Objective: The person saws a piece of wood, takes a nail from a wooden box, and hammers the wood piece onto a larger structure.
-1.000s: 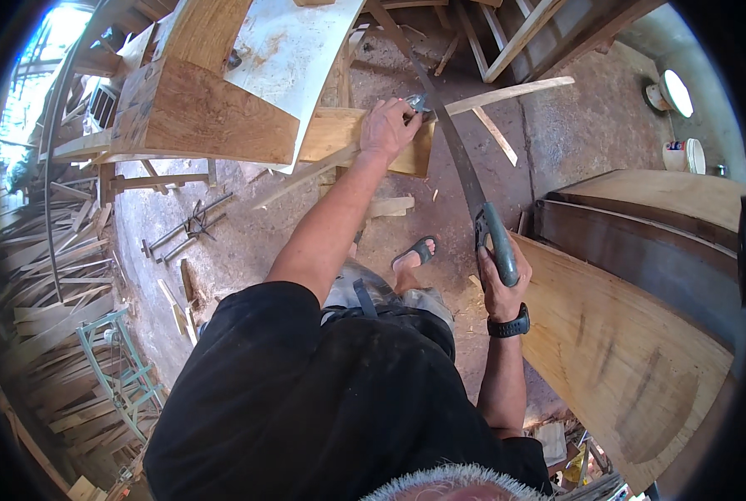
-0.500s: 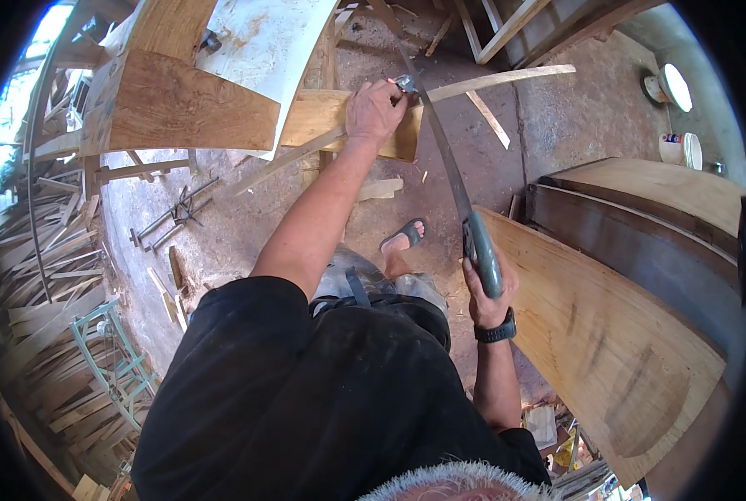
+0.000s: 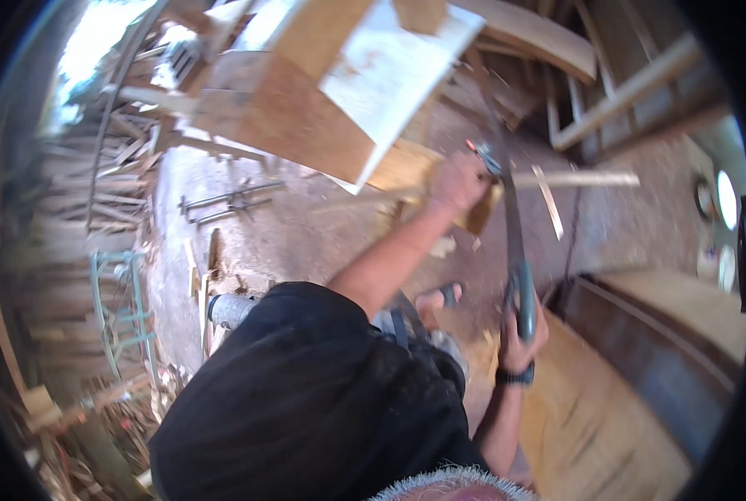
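My right hand (image 3: 523, 338) is closed round the grey-green handle of a handsaw (image 3: 519, 296), whose long blade (image 3: 507, 209) reaches up across a thin wooden strip (image 3: 598, 179). My left hand (image 3: 459, 182) is closed at a small silver metal tool with an orange tip (image 3: 487, 158), right beside the blade; its exact kind is unclear. Beneath that hand are the strip and a yellowish board (image 3: 477, 217), with part of both hidden. A wooden frame (image 3: 298, 117) and a white panel (image 3: 360, 67) lie just up and left of them. The picture is motion-blurred.
Leaning plywood panels (image 3: 607, 401) stand at the right, white buckets (image 3: 727, 200) beyond. Wooden frames (image 3: 632, 100) are at top right. Metal bar clamps (image 3: 231, 203) and loose offcuts (image 3: 553, 204) lie on the floor. A green metal stand (image 3: 122, 309) and scrap wood (image 3: 122, 184) are at left.
The whole view has swung, so my hands, saw and surroundings sit lower and further right, now blurred. Both hands keep their holds.
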### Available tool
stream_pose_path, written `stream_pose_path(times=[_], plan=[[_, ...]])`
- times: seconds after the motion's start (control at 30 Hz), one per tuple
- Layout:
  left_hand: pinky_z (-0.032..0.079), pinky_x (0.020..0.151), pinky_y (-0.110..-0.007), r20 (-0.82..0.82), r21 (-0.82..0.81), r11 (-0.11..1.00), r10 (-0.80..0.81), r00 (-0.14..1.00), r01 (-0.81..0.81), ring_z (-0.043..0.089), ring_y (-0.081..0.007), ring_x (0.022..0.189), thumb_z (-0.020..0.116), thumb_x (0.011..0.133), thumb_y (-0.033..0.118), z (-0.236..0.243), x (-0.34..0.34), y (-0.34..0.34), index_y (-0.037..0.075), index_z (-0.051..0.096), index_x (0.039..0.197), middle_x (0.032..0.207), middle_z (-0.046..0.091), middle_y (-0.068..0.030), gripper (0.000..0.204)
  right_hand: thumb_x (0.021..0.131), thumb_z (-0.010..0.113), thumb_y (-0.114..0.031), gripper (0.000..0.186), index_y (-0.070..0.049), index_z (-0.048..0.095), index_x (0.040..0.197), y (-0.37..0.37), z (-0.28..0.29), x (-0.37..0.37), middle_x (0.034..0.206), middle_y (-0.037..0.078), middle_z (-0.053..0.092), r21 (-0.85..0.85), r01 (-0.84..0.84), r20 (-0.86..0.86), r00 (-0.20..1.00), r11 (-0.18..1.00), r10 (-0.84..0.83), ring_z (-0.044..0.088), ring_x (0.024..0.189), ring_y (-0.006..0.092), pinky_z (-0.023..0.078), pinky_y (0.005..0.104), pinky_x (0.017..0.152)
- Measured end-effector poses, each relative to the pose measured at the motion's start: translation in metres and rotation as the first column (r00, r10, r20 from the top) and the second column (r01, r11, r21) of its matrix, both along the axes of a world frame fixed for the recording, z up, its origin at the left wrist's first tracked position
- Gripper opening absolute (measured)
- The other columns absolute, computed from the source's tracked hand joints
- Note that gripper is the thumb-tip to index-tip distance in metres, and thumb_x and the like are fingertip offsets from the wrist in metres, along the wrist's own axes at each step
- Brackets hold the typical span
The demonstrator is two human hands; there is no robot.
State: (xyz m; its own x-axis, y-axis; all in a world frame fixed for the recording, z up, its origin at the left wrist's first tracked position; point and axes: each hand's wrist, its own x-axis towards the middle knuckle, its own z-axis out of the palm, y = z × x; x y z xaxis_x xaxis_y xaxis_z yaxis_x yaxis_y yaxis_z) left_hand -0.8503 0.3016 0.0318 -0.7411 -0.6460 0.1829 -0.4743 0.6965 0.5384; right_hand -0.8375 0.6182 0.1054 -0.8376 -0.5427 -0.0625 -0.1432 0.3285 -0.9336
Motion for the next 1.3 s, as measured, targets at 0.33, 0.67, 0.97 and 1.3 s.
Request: stream_pose_path(times=[0.33,0.67,0.97,1.3], plan=[[0.051,0.085,-0.043,-0.058,0.035,0.998,-0.054,0.997,0.056,0.062,-0.0277,0.097,0.075,0.083,0.030,-0.016,0.001,0.002,0.011,0.069,0.085,0.093,0.064,-0.0043,0.020,0.087,0.072,-0.030,0.049,0.008,0.066,0.118,0.020,0.008,-0.010,0.080,0.002,0.061,-0.032,-0.024,0.009,1.000,0.999,0.024,0.055,0.070,0.0107,0.045,0.0283,0.061],[0.051,0.090,-0.042,-0.084,-0.021,0.998,-0.062,0.995,0.060,0.063,-0.0287,0.105,0.076,0.086,0.034,-0.014,0.003,0.002,0.010,0.070,0.091,0.100,0.065,-0.0067,0.026,0.090,0.070,-0.015,0.042,0.008,0.063,0.125,-0.011,0.003,-0.018,0.093,0.003,0.064,-0.074,0.025,0.262,0.965,0.997,-0.005,0.058,0.080,0.0107,0.051,0.0276,0.074],[0.050,0.093,-0.042,-0.045,0.058,0.997,-0.048,0.998,0.051,0.063,-0.0278,0.108,0.074,0.086,0.035,-0.016,0.002,0.003,0.012,0.071,0.092,0.101,0.065,-0.0058,0.024,0.088,0.069,-0.016,0.030,0.003,0.066,0.110,-0.016,-0.005,-0.020,0.092,0.001,0.061,-0.044,-0.006,0.143,0.990,0.999,0.013,0.050,0.072,0.0068,0.042,0.0233,0.061],[0.052,0.083,-0.044,-0.082,0.006,0.998,-0.060,0.995,0.061,0.063,-0.0287,0.096,0.072,0.087,0.031,-0.015,0.001,0.003,0.010,0.066,0.084,0.092,0.062,-0.0062,0.022,0.083,0.069,-0.022,0.049,0.009,0.065,0.121,0.068,0.041,0.016,0.079,0.004,0.061,-0.176,0.019,0.155,0.988,0.984,0.009,0.059,0.069,0.0111,0.048,0.0241,0.065]])
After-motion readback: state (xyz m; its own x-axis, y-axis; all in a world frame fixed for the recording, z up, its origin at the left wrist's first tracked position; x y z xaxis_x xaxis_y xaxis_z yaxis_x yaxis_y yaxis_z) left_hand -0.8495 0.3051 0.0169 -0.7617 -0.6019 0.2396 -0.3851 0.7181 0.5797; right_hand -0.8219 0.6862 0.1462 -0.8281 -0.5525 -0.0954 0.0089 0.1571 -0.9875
